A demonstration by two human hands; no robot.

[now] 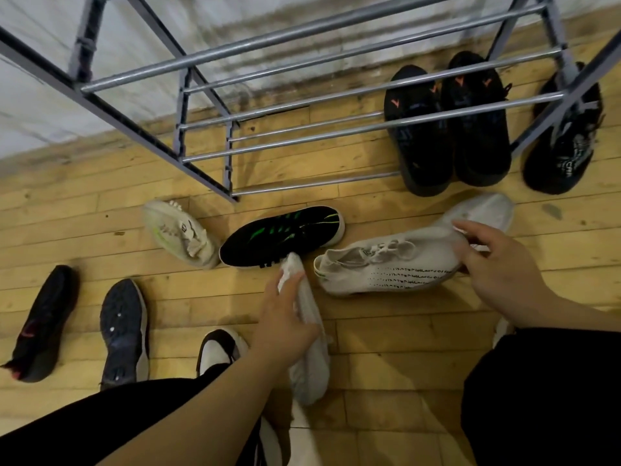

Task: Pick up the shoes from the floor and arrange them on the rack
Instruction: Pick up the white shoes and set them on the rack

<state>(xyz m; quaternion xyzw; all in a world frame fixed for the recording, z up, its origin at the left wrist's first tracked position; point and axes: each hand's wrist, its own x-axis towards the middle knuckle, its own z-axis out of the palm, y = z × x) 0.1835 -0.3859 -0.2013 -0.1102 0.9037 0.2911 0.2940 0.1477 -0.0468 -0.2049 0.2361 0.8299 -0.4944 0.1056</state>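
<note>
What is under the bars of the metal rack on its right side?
A pair of black shoes with orange marks; the rack's bars cross over them. Another black shoe is partly hidden by the frame.

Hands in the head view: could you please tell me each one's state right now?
Left hand: grips a white shoe.
Right hand: grips the heel of the white laced sneaker.

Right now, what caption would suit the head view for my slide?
The left hand grips one white sneaker, the right hand a second white sneaker, before the metal rack.
</note>
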